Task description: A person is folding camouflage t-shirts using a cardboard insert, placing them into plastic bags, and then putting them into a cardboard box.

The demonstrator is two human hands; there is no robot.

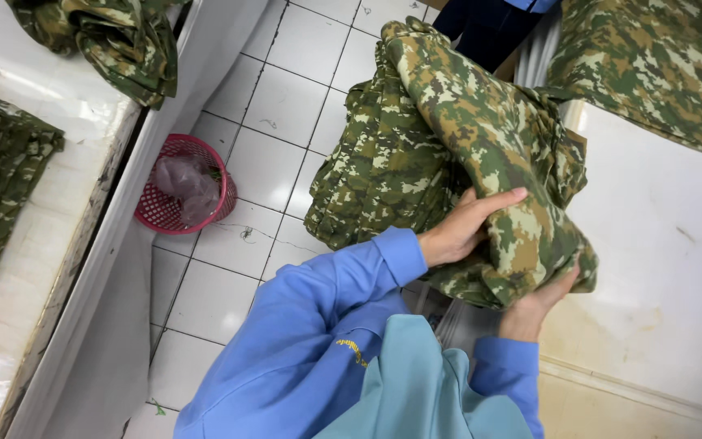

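Two hands on one folded bundle of green-and-tan camouflage cloth (489,162), held over the edge of the white bench (668,244). Left hand (461,228) lies on its side, grip clasped on cloth; right hand (534,305) clasps it from beneath. Red plastic mesh basket (164,215) sits on the tiled floor (278,106).
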